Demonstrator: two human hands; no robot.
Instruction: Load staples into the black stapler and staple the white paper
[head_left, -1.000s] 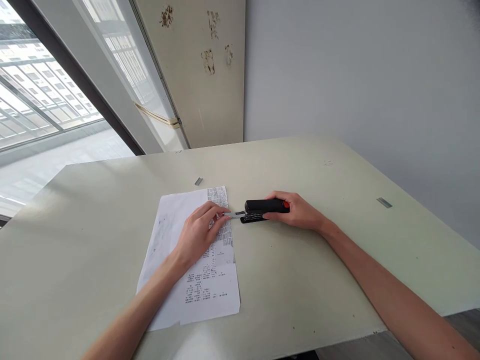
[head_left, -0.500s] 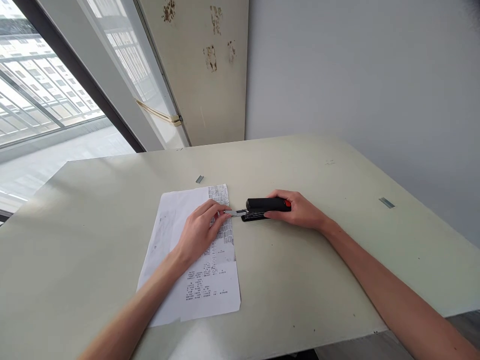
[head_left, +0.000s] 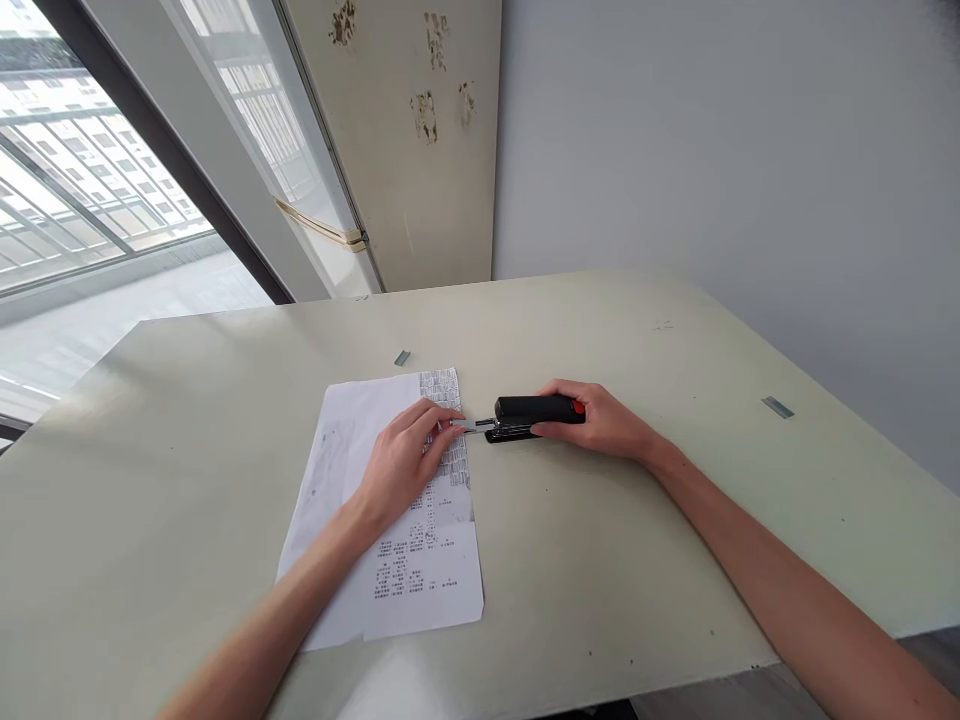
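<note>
A black stapler with a red patch near its rear is gripped in my right hand, thumb below and fingers over the top. From its front end sticks out a silver metal slide. My left hand pinches the tip of that slide between thumb and fingers; whether a staple strip lies in it I cannot make out. Under my left hand and forearm lie printed paper sheets, their right edge just below the pinching fingertips. The stapler is held to the right of the paper.
One small grey staple strip lies beyond the paper, and another staple strip lies at the right of the pale table. A grey wall rises behind the table, with a cupboard door and a window at the left.
The whole view has shifted very slightly. Both hands keep the same hold on the stapler and its slide.
</note>
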